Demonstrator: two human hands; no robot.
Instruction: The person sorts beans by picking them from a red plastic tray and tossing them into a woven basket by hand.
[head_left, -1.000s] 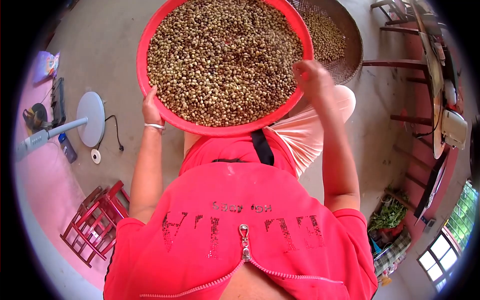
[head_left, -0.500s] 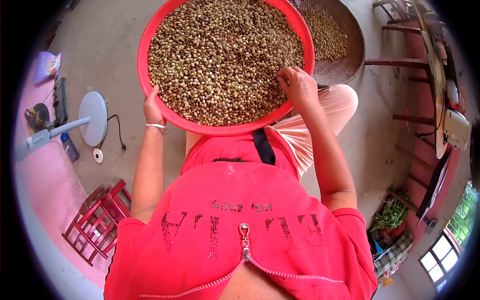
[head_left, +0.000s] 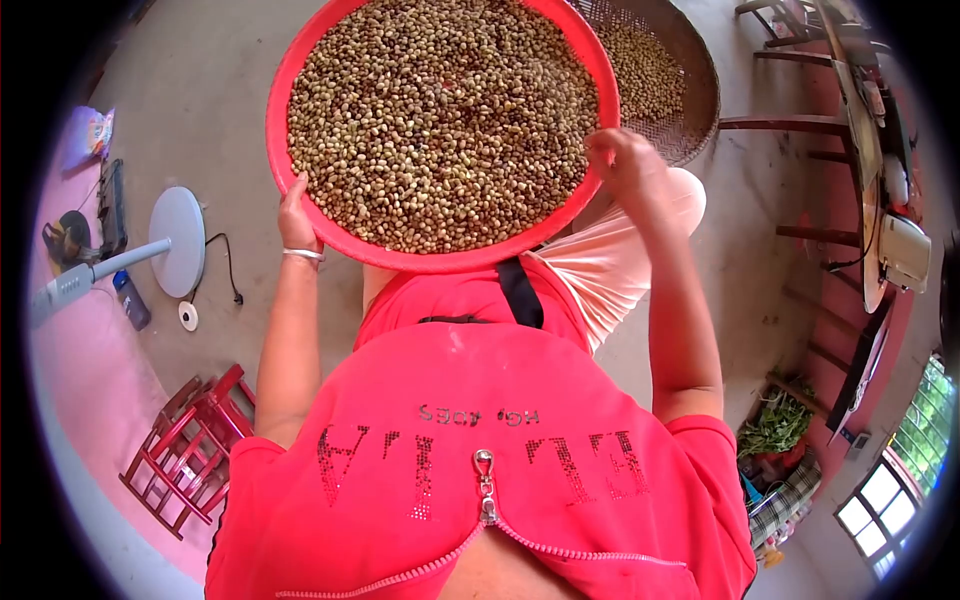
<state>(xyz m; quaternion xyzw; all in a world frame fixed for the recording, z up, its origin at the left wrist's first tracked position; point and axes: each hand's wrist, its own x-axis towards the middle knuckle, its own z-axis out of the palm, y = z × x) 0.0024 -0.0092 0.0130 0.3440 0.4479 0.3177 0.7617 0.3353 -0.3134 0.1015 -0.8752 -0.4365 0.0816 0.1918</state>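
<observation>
A large round red tray [head_left: 279, 120] rests over my lap, full of small tan and dark brown seeds [head_left: 440, 130] that look like beans. My left hand [head_left: 298, 218] grips the tray's lower left rim, thumb on top and fingers hidden beneath. At the tray's right rim, my right hand [head_left: 632, 165] is raised with its fingers curled together. Motion blurs the fingertips, and whatever they pinch is too small to make out. Beyond that hand, a woven basket [head_left: 700, 110] on the right holds more of the same seeds.
A pale pedestal fan [head_left: 178, 242] lies along the left, its cord on the floor. A red wooden chair [head_left: 190, 445] stands at lower left. On the right are a wooden table [head_left: 868, 190], a bench [head_left: 785, 124] and leafy greens [head_left: 778, 420].
My right hand has lifted off the seeds and moved right, to the tray's rim. My left hand keeps its hold on the tray. The whole view has shifted slightly.
</observation>
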